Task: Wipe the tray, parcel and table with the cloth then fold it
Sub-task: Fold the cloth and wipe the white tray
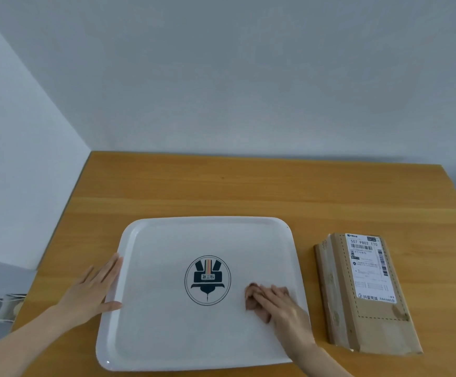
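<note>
Tray stage of the wipe, by the look of it; parcel and table judged not yet reached, fold last.

Cloth [251, 296]: brown, bunched, on the tray [167, 338] floor, lower right of the printed logo [207, 280], near the tray's right rim.

Right hand [285, 312]: laid over the cloth, fingers [265, 298] nearly straight and close together, pressing down rather than pinching.

Left hand [93, 291]: spread flat against the tray's left rim, thumb on the rim, holding nothing, apparently steadying.

Key relation: bulk of tray floor to the left of and beyond the cloth, tray's long axis left to right. Parcel [338, 295] on the table [221, 191] just right of the tray, long axis running away from the body, nearer the right hand.
</note>
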Action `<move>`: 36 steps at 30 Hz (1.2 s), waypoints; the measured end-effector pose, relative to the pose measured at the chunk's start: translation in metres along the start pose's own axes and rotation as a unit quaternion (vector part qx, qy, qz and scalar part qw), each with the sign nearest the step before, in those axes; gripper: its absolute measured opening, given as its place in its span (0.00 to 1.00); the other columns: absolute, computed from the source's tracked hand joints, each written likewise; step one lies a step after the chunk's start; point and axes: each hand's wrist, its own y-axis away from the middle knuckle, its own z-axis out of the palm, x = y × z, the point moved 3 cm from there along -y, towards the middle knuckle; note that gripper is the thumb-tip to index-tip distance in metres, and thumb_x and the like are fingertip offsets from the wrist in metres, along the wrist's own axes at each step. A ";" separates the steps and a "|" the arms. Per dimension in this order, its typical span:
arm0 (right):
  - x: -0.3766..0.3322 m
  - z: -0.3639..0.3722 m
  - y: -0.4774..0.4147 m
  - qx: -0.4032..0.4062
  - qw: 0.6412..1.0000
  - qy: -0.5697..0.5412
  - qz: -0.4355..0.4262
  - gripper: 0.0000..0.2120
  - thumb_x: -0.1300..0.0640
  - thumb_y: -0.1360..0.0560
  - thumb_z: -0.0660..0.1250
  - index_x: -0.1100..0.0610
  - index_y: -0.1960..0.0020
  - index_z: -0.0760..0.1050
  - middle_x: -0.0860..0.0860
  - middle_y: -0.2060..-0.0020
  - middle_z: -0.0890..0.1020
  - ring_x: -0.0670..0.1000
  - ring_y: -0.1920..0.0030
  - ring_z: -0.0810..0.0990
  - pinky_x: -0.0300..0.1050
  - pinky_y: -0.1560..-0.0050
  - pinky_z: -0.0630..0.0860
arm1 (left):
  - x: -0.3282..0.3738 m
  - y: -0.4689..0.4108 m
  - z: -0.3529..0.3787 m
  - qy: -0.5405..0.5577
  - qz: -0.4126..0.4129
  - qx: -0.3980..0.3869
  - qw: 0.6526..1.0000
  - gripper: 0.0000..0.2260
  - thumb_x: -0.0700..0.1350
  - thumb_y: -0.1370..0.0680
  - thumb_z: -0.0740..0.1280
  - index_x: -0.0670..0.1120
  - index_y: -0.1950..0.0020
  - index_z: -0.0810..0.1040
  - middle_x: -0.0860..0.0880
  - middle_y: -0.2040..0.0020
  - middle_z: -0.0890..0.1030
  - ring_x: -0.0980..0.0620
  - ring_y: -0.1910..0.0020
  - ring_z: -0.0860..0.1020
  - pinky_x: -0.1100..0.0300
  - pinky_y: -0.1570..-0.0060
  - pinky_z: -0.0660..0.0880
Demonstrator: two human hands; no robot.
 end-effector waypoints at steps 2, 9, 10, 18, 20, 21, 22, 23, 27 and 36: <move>0.005 -0.001 -0.035 -0.005 0.999 -0.019 0.049 0.31 0.71 0.41 0.78 0.52 0.41 0.80 0.48 0.43 0.81 0.57 0.46 0.82 0.50 0.50 0.81 | 0.001 0.000 0.001 0.007 0.000 0.005 1.000 0.47 0.66 0.24 0.55 0.39 0.32 0.25 0.50 0.27 0.29 0.54 0.23 0.43 0.57 0.27 0.39; 0.033 -0.003 -0.145 -0.067 0.990 -0.021 0.119 0.25 0.65 0.25 0.62 0.47 0.31 0.69 0.43 0.39 0.76 0.51 0.38 0.72 0.44 0.46 0.74 | -0.001 -0.001 0.003 0.028 -0.005 0.013 1.000 0.47 0.66 0.24 0.56 0.37 0.31 0.27 0.51 0.27 0.29 0.55 0.23 0.42 0.59 0.28 0.38; 0.033 -0.003 -0.153 -0.077 0.988 -0.007 0.132 0.24 0.63 0.24 0.62 0.46 0.31 0.68 0.42 0.38 0.75 0.51 0.37 0.69 0.42 0.48 0.73 | 0.000 -0.001 0.003 0.035 -0.003 0.019 0.999 0.47 0.66 0.24 0.55 0.37 0.31 0.27 0.51 0.27 0.28 0.56 0.24 0.41 0.60 0.29 0.38; 0.010 0.009 -0.168 -0.054 0.996 -0.020 0.066 0.17 0.62 0.25 0.61 0.50 0.40 0.77 0.44 0.44 0.80 0.56 0.46 0.76 0.48 0.51 0.75 | -0.005 -0.003 0.007 0.049 -0.009 0.025 0.998 0.47 0.67 0.25 0.55 0.37 0.30 0.29 0.52 0.29 0.29 0.57 0.26 0.38 0.61 0.32 0.36; 0.001 0.010 -0.170 -0.053 0.997 -0.033 0.037 0.17 0.59 0.24 0.57 0.51 0.39 0.77 0.43 0.42 0.79 0.55 0.44 0.74 0.47 0.46 0.73 | -0.006 -0.003 0.005 0.059 0.001 0.042 0.997 0.49 0.69 0.27 0.57 0.37 0.28 0.34 0.51 0.26 0.34 0.55 0.25 0.44 0.58 0.30 0.40; 0.001 0.012 -0.171 -0.053 0.998 -0.020 0.010 0.18 0.59 0.23 0.55 0.51 0.38 0.77 0.42 0.41 0.78 0.53 0.42 0.72 0.46 0.43 0.71 | -0.009 -0.002 0.006 0.058 0.007 0.042 0.997 0.50 0.70 0.29 0.58 0.38 0.25 0.39 0.50 0.24 0.41 0.53 0.24 0.52 0.56 0.29 0.46; 0.002 0.011 -0.170 -0.051 0.999 -0.009 -0.007 0.18 0.60 0.22 0.54 0.50 0.38 0.77 0.41 0.40 0.78 0.52 0.41 0.72 0.44 0.41 0.70 | -0.011 -0.003 0.009 0.065 0.005 0.015 0.998 0.51 0.72 0.32 0.59 0.38 0.24 0.45 0.47 0.24 0.51 0.51 0.27 0.63 0.55 0.30 0.54; 0.004 0.010 -0.167 -0.053 0.998 -0.024 0.002 0.18 0.61 0.22 0.56 0.50 0.38 0.77 0.41 0.40 0.78 0.52 0.41 0.72 0.43 0.43 0.71 | -0.012 -0.005 0.009 0.061 0.010 -0.005 0.998 0.52 0.72 0.34 0.59 0.40 0.23 0.49 0.45 0.25 0.60 0.50 0.31 0.70 0.56 0.31 0.59; 0.009 -0.001 -0.123 -0.010 0.999 -0.038 -0.018 0.23 0.69 0.36 0.71 0.50 0.46 0.82 0.41 0.48 0.82 0.51 0.50 0.80 0.39 0.63 0.79 | -0.008 -0.003 0.005 0.061 -0.001 0.035 0.998 0.50 0.69 0.30 0.61 0.38 0.25 0.40 0.50 0.24 0.43 0.54 0.25 0.51 0.58 0.28 0.44; -0.015 0.000 0.018 -0.108 0.987 -0.061 -0.103 0.16 0.53 0.22 0.55 0.40 0.46 0.80 0.34 0.45 0.79 0.37 0.46 0.75 0.33 0.52 0.77 | -0.002 -0.004 0.005 0.046 0.005 0.029 0.999 0.48 0.66 0.25 0.57 0.37 0.32 0.27 0.51 0.28 0.29 0.59 0.29 0.36 0.60 0.31 0.35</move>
